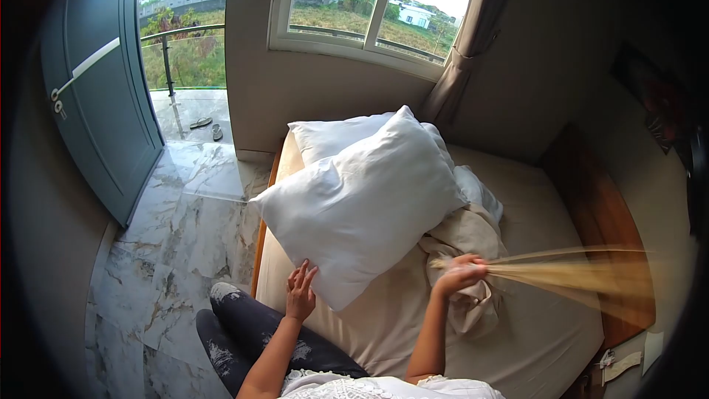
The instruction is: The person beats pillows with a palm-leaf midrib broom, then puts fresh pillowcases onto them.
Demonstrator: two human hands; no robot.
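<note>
My right hand (464, 275) is wrapped round the bound end of a stick broom (561, 278), whose long thin bristles fan out to the right, smeared by motion. Beneath this hand lies a bunched beige cloth (473, 303). My left hand (300, 290) has its fingers apart, with the fingertips at the near edge of a large white pillow (362, 203). That pillow rests tilted on another white pillow (325, 139) and partly hides it. Both are on a bed (369, 340) with a wrinkled beige sheet.
A wooden headboard (591, 214) bounds the bed on the right. To the left, a blue-grey door (96, 81) stands ajar above the marble-patterned floor (170, 251). Sandals (201, 123) lie on the balcony outside. A tied curtain (458, 66) hangs beside the window.
</note>
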